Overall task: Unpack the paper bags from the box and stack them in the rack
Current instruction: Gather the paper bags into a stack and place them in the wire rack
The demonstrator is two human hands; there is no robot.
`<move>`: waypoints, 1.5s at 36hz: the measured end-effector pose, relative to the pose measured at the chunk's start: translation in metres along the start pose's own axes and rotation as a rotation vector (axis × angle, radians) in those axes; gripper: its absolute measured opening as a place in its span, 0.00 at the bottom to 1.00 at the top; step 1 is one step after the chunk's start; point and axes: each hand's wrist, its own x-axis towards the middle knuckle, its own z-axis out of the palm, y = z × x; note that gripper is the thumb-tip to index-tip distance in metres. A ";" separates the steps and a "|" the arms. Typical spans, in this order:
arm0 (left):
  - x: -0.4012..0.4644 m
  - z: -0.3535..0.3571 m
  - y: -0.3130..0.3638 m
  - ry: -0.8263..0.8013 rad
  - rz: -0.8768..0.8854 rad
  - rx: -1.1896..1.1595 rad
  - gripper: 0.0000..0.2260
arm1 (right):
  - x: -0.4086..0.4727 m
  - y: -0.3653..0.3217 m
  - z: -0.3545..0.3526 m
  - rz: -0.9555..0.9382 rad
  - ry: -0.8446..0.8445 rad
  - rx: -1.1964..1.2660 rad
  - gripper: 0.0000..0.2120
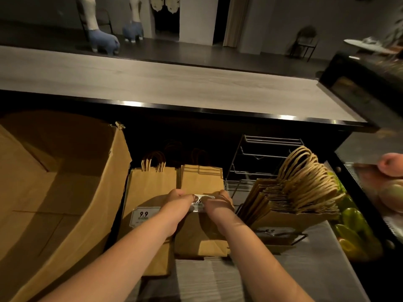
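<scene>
1. A person's two bare forearms reach forward from the bottom edge over a grey work surface (218, 282) below a long counter (152, 81).
2. The left hand (176, 205) and right hand (218, 203) meet over a flat stack of brown paper bags (201, 182) – fingers of both curled, pinching a small white label (199, 202) on the top bag.
3. Just left of that stack lies a second pile of bags (150, 192), handles toward the counter, with a white "9.9" price tag (144, 215) on top.
4. A large open cardboard box (65, 192) stands at the left edge of the surface.
5. To the right, a wire rack (261, 158) holds a leaning row of bags (290, 199) – their twisted handles fan upward.
</scene>
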 end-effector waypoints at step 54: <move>-0.025 -0.017 0.005 0.012 0.105 -0.129 0.28 | -0.036 -0.006 -0.026 -0.147 -0.076 0.307 0.20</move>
